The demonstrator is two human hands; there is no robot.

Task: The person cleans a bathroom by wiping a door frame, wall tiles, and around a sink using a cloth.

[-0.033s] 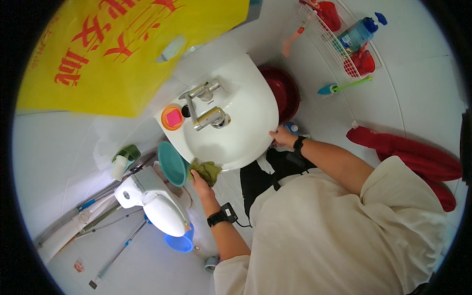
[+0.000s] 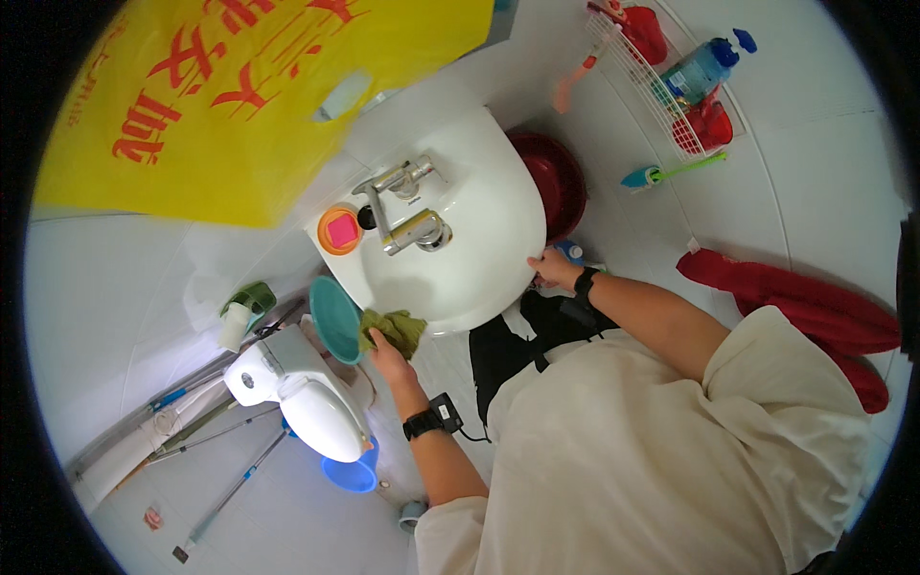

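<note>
A folded green cloth (image 2: 397, 332) is in my left hand (image 2: 387, 357), at the left front edge of the white washbasin (image 2: 489, 273). My fingers are closed on the cloth, which overlaps the basin's rim. At the right front edge, my right hand (image 2: 556, 267) grips the rim with the thumb side up; its other fingers are mostly hidden. A chrome faucet (image 2: 418, 233) rises at the back of the basin. An orange round dish (image 2: 338, 243) with a pink block (image 2: 342, 229) in it sits on the back left corner.
A teal basin (image 2: 335, 321) stands left of the washbasin, near a white toilet (image 2: 321, 412) and a blue bucket (image 2: 353, 471). A dark red basin (image 2: 565, 187) is behind on the right. A wire rack (image 2: 661, 101) and a red towel (image 2: 795, 297) hang right. A yellow sheet (image 2: 230, 115) covers the upper left.
My left hand and the green cloth have shifted very slightly left. My right hand stays on the rim.
</note>
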